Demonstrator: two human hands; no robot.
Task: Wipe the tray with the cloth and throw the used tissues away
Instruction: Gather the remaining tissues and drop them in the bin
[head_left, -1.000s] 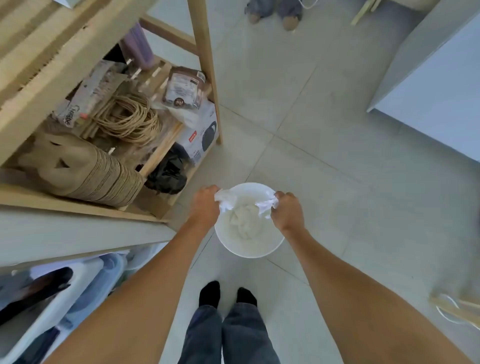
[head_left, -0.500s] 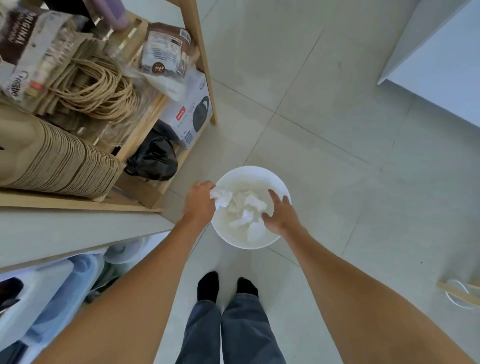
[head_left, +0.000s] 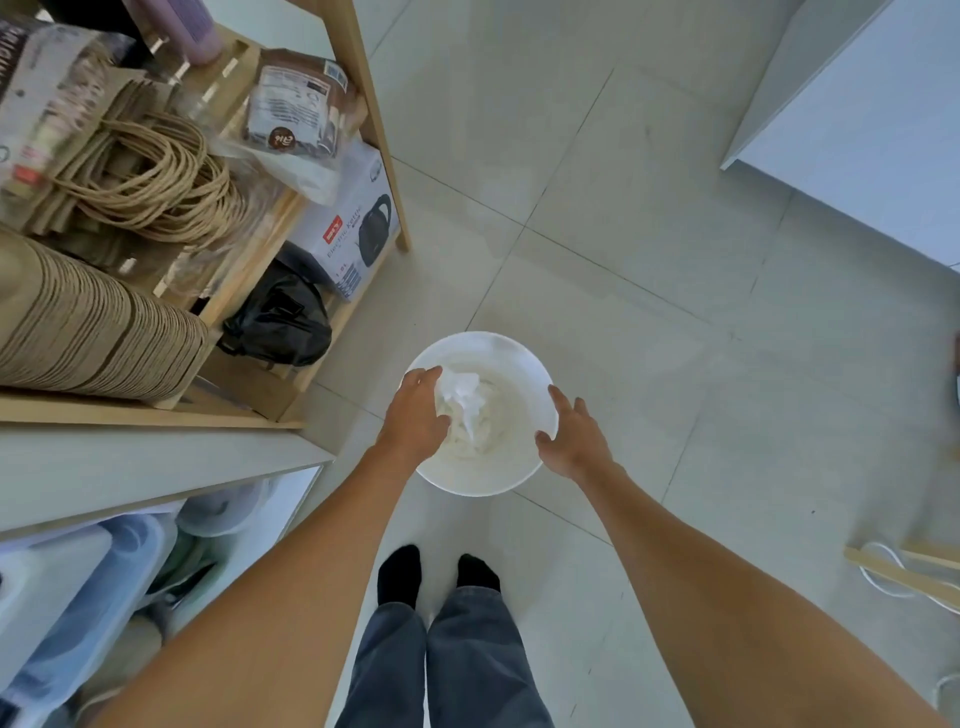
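Dropping done on your right hand (head_left: 571, 439) (grip now spread, empty); left hand (head_left: 415, 413) still pinching tissues (head_left: 460, 395) over bin (head_left: 498, 480).

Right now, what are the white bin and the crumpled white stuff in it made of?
The white bin looks like smooth plastic: its thin rim is even and faintly glossy, though I can't be sure. The crumpled tissues look like soft, matte paper, with wrinkled, ragged folds. The left hand has one at its fingers; the right hand is open and empty.
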